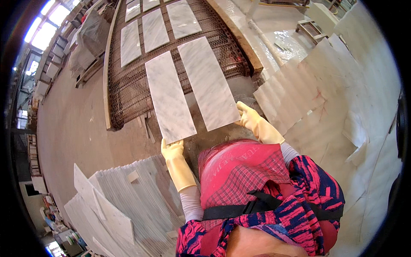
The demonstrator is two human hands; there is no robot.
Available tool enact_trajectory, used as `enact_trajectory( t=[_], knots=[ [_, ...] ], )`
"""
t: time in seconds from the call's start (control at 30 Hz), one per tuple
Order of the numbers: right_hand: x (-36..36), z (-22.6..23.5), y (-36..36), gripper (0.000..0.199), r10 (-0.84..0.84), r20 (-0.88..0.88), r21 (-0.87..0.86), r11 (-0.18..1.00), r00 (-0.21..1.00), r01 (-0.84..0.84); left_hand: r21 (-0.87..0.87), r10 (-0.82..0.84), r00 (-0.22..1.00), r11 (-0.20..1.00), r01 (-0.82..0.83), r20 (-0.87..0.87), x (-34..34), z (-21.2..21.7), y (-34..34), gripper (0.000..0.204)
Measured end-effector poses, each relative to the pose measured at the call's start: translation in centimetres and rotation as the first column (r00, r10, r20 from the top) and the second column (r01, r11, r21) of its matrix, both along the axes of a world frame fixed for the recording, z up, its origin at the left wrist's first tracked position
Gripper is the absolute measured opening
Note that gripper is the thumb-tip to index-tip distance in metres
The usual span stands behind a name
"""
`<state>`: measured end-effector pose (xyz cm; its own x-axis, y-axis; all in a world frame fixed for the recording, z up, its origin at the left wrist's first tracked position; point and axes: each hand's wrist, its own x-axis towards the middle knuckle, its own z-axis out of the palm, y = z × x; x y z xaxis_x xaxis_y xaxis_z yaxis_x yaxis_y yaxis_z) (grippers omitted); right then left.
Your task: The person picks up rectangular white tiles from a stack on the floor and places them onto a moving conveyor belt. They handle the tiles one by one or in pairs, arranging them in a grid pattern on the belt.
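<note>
the person stands at the near end of a metal mesh conveyor belt (128, 81) that runs from the centre of the frame up to the top. 2 long white marble tiles with grey veins lie side by side at its near end. the left hand (172, 150), in a pale yellow rubber glove, is at the bottom edge of the left marble tile (169, 97), fingers flat and close together against the tile's short end. the right hand (250, 118), gloved the same, is at the lower right corner of the right marble tile (208, 83), fingers laid along its edge; i cannot tell whether the thumb is tucked under it. both tiles slant from lower right to upper left and nearly touch along their long sides.

further up the belt, near the top of the frame, more marble tiles (153, 30) lie in rows. in the lower left, a stack of grey-white tiles (128, 201) stands on edge, just beside the left forearm. to the right, a pile of white marble slabs (299, 94) leans in overlapping layers. the person wears a red apron (235, 171) over a pink and blue patterned top.
</note>
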<state>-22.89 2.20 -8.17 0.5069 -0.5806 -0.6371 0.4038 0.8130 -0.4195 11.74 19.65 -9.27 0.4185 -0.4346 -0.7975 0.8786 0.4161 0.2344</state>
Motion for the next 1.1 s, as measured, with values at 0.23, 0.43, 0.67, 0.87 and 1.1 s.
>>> enact_trajectory(
  t=[0.23, 0.43, 0.67, 0.87, 1.1],
  knots=[
    [0.0, -2.0, -0.5, 0.044, 0.000, 0.053, 0.059, 0.998, 0.999, -0.003, -0.029, -0.032, 0.998, 0.999, 0.033, 0.046, 0.6, -2.0, 0.3, 0.049],
    [-0.3, -5.3, -1.7, 0.046, 0.029, 0.073, 0.139, 0.990, 0.997, -0.039, -0.004, -0.012, 0.999, 1.000, 0.012, 0.036, 0.1, -1.0, -0.2, 0.049],
    [-0.2, -4.7, -1.5, 0.048, 0.057, 0.051, 0.112, 0.992, 0.997, -0.063, -0.023, -0.017, 0.999, 1.000, 0.018, 0.041, 0.7, -1.4, 0.4, 0.048],
    [-0.1, -4.4, -1.6, 0.052, 0.070, -0.039, 0.056, 0.996, 0.997, -0.068, -0.086, 0.012, 0.999, 0.996, -0.015, -0.033, 0.4, -1.7, 0.3, 0.049],
    [0.3, -1.9, -0.8, 0.052, 0.110, -0.057, -0.082, 0.990, 0.992, -0.115, -0.112, 0.018, 1.000, 0.993, -0.020, -0.018, 0.5, -1.9, 0.5, 0.049]
  ],
)
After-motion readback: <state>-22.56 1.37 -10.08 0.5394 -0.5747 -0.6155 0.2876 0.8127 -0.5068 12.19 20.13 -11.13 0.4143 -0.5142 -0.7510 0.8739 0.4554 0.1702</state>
